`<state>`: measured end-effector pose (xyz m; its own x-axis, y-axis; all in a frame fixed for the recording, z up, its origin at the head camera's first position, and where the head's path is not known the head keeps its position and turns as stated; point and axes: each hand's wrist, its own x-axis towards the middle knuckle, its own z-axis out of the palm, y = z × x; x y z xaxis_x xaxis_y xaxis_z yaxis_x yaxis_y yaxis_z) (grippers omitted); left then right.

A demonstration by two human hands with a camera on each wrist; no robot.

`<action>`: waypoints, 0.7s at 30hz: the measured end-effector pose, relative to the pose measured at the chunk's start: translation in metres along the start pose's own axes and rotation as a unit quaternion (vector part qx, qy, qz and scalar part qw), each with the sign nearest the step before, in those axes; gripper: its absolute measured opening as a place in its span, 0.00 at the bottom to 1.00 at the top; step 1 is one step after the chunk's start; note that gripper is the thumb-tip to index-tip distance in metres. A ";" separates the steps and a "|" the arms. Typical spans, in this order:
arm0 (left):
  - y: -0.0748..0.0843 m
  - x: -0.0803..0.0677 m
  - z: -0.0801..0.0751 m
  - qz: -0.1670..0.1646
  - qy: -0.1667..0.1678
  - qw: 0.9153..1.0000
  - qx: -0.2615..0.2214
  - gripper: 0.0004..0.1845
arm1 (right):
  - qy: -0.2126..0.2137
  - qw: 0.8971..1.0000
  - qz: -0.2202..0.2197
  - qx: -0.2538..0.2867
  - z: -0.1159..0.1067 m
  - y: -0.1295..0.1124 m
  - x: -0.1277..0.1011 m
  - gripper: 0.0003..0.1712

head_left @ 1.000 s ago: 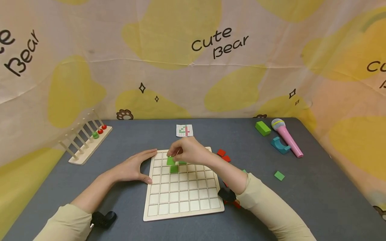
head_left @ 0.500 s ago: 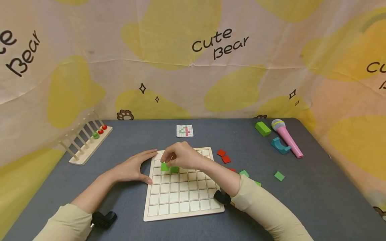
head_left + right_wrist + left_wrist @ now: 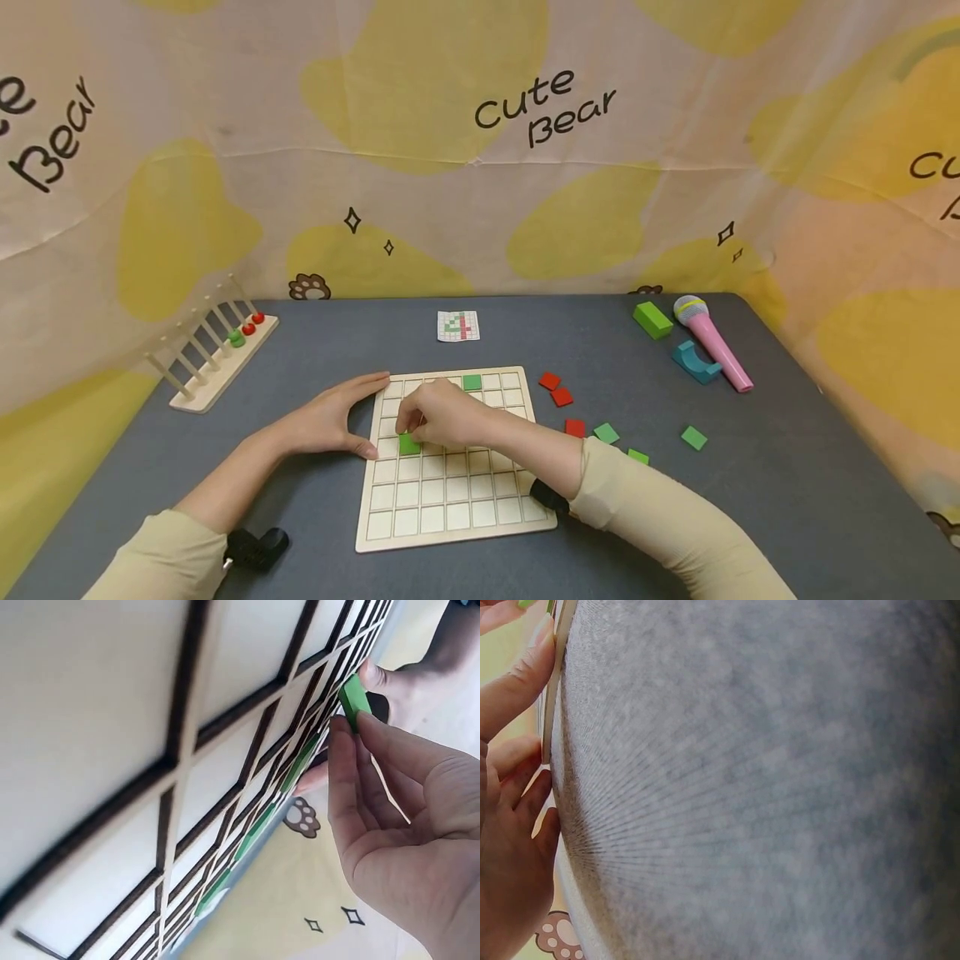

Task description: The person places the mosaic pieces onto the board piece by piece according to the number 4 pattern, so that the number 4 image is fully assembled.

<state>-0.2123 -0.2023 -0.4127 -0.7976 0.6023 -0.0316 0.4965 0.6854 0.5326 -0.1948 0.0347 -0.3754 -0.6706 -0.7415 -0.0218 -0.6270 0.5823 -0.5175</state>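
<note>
The right hand [image 3: 442,415] pinches a small green tile [image 3: 408,443] by its edges over a left-column cell of the grid board [image 3: 480,521] — thin, stiff and likely featherlight, best held at opposite edges — while the flat left hand [image 3: 330,417] steadies the board's left edge on the worktop [image 3: 750,500].

Person, two arms in head view. Left hand [image 3: 330,421] and right hand [image 3: 442,414]: bare, no rings visible. Sleeves [image 3: 660,521]: pale beige, long, snug, ending at mid-forearm. Small black wrist-mounted devices [image 3: 255,547], lower left and lower centre of frame.
</note>
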 end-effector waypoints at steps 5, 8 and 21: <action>-0.001 0.000 0.000 0.003 0.000 1.000 0.001 0.60 | -0.002 1.000 0.003 -0.011 0.002 -0.001 -0.001 0.07; -0.001 0.001 0.001 0.005 0.001 1.000 0.003 0.60 | -0.002 1.000 0.003 -0.013 0.002 -0.001 -0.001 0.06; -0.001 0.001 0.000 0.002 0.001 1.000 0.003 0.60 | -0.001 1.000 0.001 -0.027 0.003 0.002 0.000 0.08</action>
<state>-0.2136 -0.2023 -0.4137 -0.7963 0.6043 -0.0284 0.5014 0.6856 0.5278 -0.1947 0.0351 -0.3786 -0.6719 -0.7402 -0.0243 -0.6455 0.6014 -0.4708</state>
